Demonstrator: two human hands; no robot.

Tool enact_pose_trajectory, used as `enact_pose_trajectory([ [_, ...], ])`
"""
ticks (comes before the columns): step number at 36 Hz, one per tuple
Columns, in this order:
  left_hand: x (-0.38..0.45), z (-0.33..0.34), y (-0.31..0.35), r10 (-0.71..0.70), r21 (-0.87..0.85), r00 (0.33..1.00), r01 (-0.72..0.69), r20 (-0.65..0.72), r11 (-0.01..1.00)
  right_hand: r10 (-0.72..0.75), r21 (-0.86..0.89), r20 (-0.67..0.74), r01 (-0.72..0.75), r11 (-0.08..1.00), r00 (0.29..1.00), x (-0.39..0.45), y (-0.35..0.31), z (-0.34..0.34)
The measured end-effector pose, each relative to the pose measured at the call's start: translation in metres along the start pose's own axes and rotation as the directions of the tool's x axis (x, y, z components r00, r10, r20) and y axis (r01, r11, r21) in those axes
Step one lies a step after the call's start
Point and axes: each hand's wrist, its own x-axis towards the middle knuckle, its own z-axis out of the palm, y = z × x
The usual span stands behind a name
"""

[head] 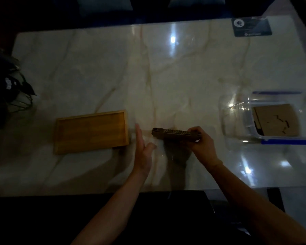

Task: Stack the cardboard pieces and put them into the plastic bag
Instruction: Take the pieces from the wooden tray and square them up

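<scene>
Dim top-down head view. Two bare forearms are reaching in from the near edge over a marble table point(95, 68). Left hand point(143, 147) is hovering flat and edge-on, fingers straight, thumb out, holding nothing, sitting just right of the tray point(91, 132) and apart from the stack. Right hand point(200, 140) is gripping the stack point(173, 135) of cardboard pieces at its right end, fingers curled over the top; the stack is standing on edge with its long side along the table, looks to be touching the surface but too dark to be sure. Corrugated edges are showing along the top of the stack. The tray, wooden and shallow, is lying flat left of the hands, nothing in it. Right of the hands, well apart from the stack, the bag point(237, 119) is lying on the table, clear plastic with blue zip strips, mouth facing left; a cardboard piece point(276, 121) is already sitting inside it. Far right corner: a dark card point(251, 27) is lying flat on the table. Far left edge: dark leafy plant point(16, 85), partly cut off
</scene>
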Motion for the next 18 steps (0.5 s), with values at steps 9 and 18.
enact_pose_trajectory([
  [9,-0.001,0.013,-0.014,-0.021,0.09,0.984,0.006,0.176,0.996,0.045,0.012,-0.026,-0.044,0.999,0.999,-0.004,0.0,0.002],
  [18,0.01,-0.007,0.0,0.174,0.411,0.984,-0.17,0.027,0.895,0.009,-0.018,-0.022,-0.01,1.0,1.0,-0.001,0.0,-0.001],
])
